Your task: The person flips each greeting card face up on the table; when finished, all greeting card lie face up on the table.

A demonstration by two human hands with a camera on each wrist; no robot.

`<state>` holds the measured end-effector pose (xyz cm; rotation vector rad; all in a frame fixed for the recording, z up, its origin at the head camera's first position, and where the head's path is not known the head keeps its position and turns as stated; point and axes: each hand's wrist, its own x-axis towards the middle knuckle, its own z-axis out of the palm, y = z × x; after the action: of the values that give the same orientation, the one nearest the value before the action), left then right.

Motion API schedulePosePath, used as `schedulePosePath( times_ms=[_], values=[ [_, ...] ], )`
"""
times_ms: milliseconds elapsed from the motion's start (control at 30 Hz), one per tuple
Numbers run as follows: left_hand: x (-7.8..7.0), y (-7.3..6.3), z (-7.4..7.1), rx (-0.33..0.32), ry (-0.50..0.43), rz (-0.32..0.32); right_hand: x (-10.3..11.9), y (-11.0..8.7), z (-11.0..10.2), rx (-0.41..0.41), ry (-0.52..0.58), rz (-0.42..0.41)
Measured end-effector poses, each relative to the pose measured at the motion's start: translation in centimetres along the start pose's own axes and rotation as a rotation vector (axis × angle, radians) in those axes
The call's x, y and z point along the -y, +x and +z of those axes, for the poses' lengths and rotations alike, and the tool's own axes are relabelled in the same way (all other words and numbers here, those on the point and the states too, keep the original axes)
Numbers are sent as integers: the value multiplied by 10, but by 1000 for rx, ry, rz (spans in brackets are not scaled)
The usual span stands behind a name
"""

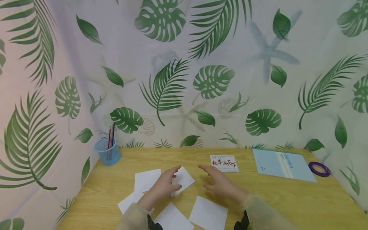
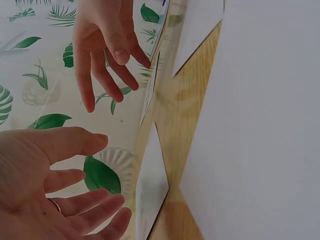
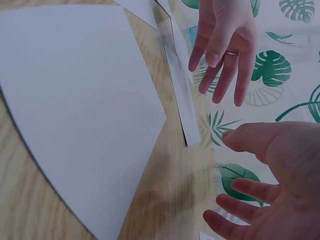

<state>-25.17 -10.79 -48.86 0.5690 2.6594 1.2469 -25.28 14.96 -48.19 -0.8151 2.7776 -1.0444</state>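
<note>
Both hands hover over the wooden table with palms turned toward each other and nothing between them. My left hand (image 1: 162,185), wearing a ring, has spread, relaxed fingers and hangs above a white square card (image 1: 185,180), partly hiding it. My right hand (image 1: 221,183) is apart from it, fingers loosely extended, just in front of a card with red characters (image 1: 224,168). Other blank white cards lie around: one at the back left (image 1: 145,179), one at the left (image 1: 129,202), and two in front, a nearer card (image 1: 174,218) and a right-hand card (image 1: 208,212).
A blue mesh pen cup (image 1: 107,153) with pencils stands at the back left. At the back right lies a light blue booklet (image 1: 283,164), with a purple tape ring (image 1: 319,169) beside it. A leaf-patterned cloth (image 1: 172,134) hangs behind the table (image 1: 302,204).
</note>
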Motion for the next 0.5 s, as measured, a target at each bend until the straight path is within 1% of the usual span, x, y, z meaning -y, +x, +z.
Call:
schedulePosePath(
  times_ms=[67, 267, 367, 500],
  values=[
    [4, -3, -3, -9, 16, 0, 1, 2, 2, -2, -3, -6],
    [14, -8, -11, -22, 41, -33, 2, 6, 2, 0, -4, -43],
    [17, -9, -14, -26, 71, -23, 2, 8, 2, 1, -7, -60],
    [20, -11, -16, -46, 131, -1, -1, 13, 5, 13, -16, -70]
  ],
)
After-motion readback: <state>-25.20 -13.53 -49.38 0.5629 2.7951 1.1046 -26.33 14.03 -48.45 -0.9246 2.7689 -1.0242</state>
